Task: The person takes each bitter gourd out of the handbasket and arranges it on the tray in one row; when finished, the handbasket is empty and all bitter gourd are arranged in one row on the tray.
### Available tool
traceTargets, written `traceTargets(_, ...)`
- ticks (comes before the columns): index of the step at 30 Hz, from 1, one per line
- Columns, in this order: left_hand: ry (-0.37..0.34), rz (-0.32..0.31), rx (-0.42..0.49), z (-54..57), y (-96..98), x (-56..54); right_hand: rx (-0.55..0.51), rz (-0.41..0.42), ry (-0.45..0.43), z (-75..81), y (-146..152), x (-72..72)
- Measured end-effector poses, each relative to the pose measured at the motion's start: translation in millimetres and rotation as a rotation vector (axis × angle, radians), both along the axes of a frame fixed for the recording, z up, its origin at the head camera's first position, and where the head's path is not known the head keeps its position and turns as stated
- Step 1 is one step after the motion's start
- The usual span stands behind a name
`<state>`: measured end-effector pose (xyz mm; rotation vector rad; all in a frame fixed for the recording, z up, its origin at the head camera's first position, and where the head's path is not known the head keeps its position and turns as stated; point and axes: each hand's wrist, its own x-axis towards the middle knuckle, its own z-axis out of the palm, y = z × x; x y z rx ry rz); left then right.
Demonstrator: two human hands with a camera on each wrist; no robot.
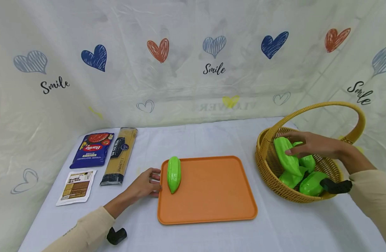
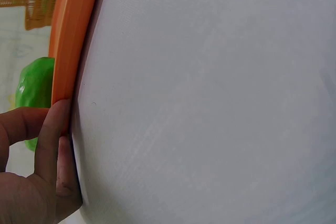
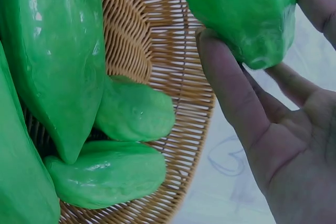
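My left hand [image 1: 145, 185] grips the left rim of an orange tray [image 1: 211, 192]; fingers and thumb meet at its edge in the left wrist view. A glossy green elongated vegetable [image 1: 174, 175], pointed at its near end, lies along the tray's left side. Over a wicker basket [image 1: 262, 164] at the right, my right hand [image 1: 315, 144] holds another long green vegetable [image 3: 241, 14] between thumb and fingers near its blunt end. Several more green vegetables [image 3: 58, 51] of different sizes lie below it in the basket.
At the left lie a blue Barilla packet [image 1: 93, 150], a tan spaghetti packet [image 1: 120, 154] and a white-and-brown pouch [image 1: 76, 187]. The basket's tall handle [image 1: 331, 104] arches above its far side. A curtain [image 1: 186, 84] printed with hearts hangs behind the white-covered table.
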<state>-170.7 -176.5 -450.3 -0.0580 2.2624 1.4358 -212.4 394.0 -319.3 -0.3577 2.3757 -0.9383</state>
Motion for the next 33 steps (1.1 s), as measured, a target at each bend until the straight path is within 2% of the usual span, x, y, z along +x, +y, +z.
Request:
traceTargets(11,-0.001,0.002,0.014,0.6,0.0,0.0,0.011,0.06,-0.008,12.3,-7.2,19.8)
traceTargets(19,0.003,-0.001,0.023,0.4,-0.6,0.3,-0.035,0.115,-0.095,21.9,-14.4,31.7)
traceTargets(27,-0.001,-0.002,0.011,0.5,-1.1,-0.2,-0.025,0.151,-0.033,22.9,-24.6,42.1)
traceTargets(33,0.0,0.001,0.011,1.4,0.0,-0.4,-0.008,0.209,-0.037,19.9,-36.3,46.4)
